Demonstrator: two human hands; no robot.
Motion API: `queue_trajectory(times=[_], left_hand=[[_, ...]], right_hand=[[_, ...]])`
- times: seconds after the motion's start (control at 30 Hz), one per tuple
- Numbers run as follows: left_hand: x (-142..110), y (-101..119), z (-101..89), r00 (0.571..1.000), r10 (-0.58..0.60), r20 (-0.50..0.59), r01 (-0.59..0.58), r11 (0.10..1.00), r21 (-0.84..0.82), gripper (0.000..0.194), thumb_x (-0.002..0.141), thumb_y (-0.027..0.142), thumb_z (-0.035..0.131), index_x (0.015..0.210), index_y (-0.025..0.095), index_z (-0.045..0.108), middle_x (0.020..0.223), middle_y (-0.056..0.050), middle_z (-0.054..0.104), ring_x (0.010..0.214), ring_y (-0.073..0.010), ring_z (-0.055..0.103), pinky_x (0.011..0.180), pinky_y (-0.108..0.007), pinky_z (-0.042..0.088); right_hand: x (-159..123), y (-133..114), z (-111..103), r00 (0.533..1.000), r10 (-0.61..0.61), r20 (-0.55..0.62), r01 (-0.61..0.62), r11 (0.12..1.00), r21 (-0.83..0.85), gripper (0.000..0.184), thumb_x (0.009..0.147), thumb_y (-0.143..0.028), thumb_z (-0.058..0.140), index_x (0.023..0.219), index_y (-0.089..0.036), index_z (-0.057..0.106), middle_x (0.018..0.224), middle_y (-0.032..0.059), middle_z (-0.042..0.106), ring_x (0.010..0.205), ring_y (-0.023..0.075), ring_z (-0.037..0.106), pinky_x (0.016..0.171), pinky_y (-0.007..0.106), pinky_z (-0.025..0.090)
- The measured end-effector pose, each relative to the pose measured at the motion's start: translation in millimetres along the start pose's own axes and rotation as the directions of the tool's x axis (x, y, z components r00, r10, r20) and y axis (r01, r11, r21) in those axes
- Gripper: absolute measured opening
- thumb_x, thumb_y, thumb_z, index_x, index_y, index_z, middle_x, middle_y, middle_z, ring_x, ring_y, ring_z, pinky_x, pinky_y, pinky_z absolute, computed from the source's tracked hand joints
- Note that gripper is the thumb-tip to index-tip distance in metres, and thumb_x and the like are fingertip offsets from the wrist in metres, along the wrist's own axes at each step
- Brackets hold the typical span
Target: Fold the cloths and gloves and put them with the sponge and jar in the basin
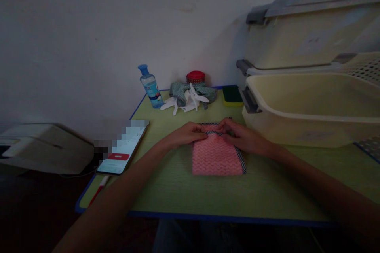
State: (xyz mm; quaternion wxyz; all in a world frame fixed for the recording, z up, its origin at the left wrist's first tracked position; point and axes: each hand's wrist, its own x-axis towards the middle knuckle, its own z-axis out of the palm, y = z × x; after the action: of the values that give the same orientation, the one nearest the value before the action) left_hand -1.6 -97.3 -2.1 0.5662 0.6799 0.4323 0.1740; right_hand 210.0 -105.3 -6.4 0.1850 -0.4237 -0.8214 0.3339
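A pink textured cloth [218, 158] with a black-and-white checked edging lies folded on the table in front of me. My left hand [188, 133] pinches its far left edge between thumb and fingers. At the far right edge, my right hand [242, 136] is closed on the same cloth, thumb and fingers together. Both hands are close to each other, and the cloth's far edge with its checked trim is slightly raised between them. The fingertips are partly hidden by the fabric.
On the green table [166, 189] stand a blue bottle [152, 89], white gloves [190, 101] on a grey-green cloth [178, 91], a red round container [196, 77] and a sponge [232, 95]. A large cream bin [297, 130] is at right. A phone [123, 154] and pen [99, 190] lie left.
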Motion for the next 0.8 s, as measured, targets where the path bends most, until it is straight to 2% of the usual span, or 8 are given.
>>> queue_trajectory(times=[0.13, 0.27, 0.4, 0.57, 0.63, 0.7, 0.8], left_hand=[[-1, 2, -0.3, 0.993, 0.045, -0.105, -0.035, 0.995, 0.098, 0.015, 0.071, 0.024, 0.058, 0.065, 0.011, 0.062, 0.057, 0.004, 0.052, 0.053, -0.007, 0.042, 0.052, -0.02, 0.031], [-2, 2, -6.7, 0.982, 0.059, -0.18, -0.024, 0.981, 0.19, 0.01, 0.068, 0.018, 0.061, 0.072, 0.011, 0.067, 0.064, 0.001, 0.061, 0.057, -0.0084, 0.049, 0.055, -0.021, 0.037], [-1, -4, -13.4, 0.981, 0.087, -0.174, -0.04, 0.966, 0.254, 0.011, 0.067, 0.017, 0.063, 0.075, 0.011, 0.068, 0.071, -0.001, 0.065, 0.063, -0.0104, 0.053, 0.062, -0.023, 0.042], [1, -12, -17.3, 0.95, 0.262, -0.169, -0.168, 0.887, 0.43, 0.007, 0.068, 0.015, 0.063, 0.072, 0.012, 0.068, 0.078, -0.003, 0.061, 0.07, -0.0116, 0.054, 0.064, -0.023, 0.041], [1, -13, -18.7, 0.941, 0.299, -0.159, -0.189, 0.853, 0.486, 0.006, 0.068, 0.017, 0.064, 0.071, 0.012, 0.067, 0.078, -0.003, 0.06, 0.07, -0.0114, 0.054, 0.064, -0.023, 0.041], [0, -12, -20.5, 0.945, 0.291, -0.149, -0.186, 0.853, 0.487, 0.007, 0.069, 0.018, 0.064, 0.071, 0.012, 0.067, 0.077, -0.002, 0.06, 0.07, -0.0116, 0.054, 0.065, -0.023, 0.041], [-5, -8, -23.4, 0.971, 0.21, -0.111, -0.146, 0.898, 0.416, 0.007, 0.068, 0.017, 0.064, 0.072, 0.012, 0.066, 0.073, -0.001, 0.062, 0.068, -0.0115, 0.055, 0.064, -0.023, 0.041]], right_hand=[[0, 0, -3, 1.0, 0.006, -0.007, -0.006, 1.0, -0.007, 0.015, 0.084, -0.03, 0.045, 0.093, -0.018, 0.049, 0.085, 0.0057, 0.064, 0.075, 0.017, 0.059, 0.063, 0.028, 0.043], [-1, -6, -4, 1.0, -0.016, -0.024, 0.015, 0.999, -0.05, 0.012, 0.083, -0.025, 0.047, 0.092, -0.017, 0.051, 0.083, 0.0057, 0.066, 0.073, 0.0166, 0.061, 0.062, 0.027, 0.043], [-2, -10, -2, 0.996, -0.031, -0.081, 0.018, 0.988, -0.156, 0.011, 0.082, -0.018, 0.047, 0.092, -0.018, 0.052, 0.081, 0.0036, 0.066, 0.071, 0.0155, 0.061, 0.061, 0.026, 0.043], [-3, -9, 0, 0.993, -0.058, -0.102, 0.026, 0.956, -0.293, 0.013, 0.083, -0.018, 0.047, 0.094, -0.019, 0.054, 0.081, 0.0033, 0.065, 0.072, 0.0156, 0.06, 0.062, 0.025, 0.041], [-3, -8, 0, 0.993, -0.072, -0.096, 0.034, 0.936, -0.351, 0.013, 0.083, -0.018, 0.047, 0.094, -0.019, 0.054, 0.082, 0.0036, 0.066, 0.072, 0.0157, 0.06, 0.062, 0.025, 0.04], [-3, -9, 0, 0.993, -0.086, -0.084, 0.047, 0.922, -0.385, 0.014, 0.083, -0.019, 0.047, 0.095, -0.019, 0.055, 0.082, 0.0035, 0.066, 0.071, 0.0154, 0.059, 0.062, 0.025, 0.039], [-3, -13, -1, 0.993, -0.107, -0.056, 0.078, 0.921, -0.382, 0.013, 0.083, -0.021, 0.047, 0.093, -0.019, 0.055, 0.075, 0.0018, 0.065, 0.065, 0.0139, 0.058, 0.059, 0.024, 0.037]])
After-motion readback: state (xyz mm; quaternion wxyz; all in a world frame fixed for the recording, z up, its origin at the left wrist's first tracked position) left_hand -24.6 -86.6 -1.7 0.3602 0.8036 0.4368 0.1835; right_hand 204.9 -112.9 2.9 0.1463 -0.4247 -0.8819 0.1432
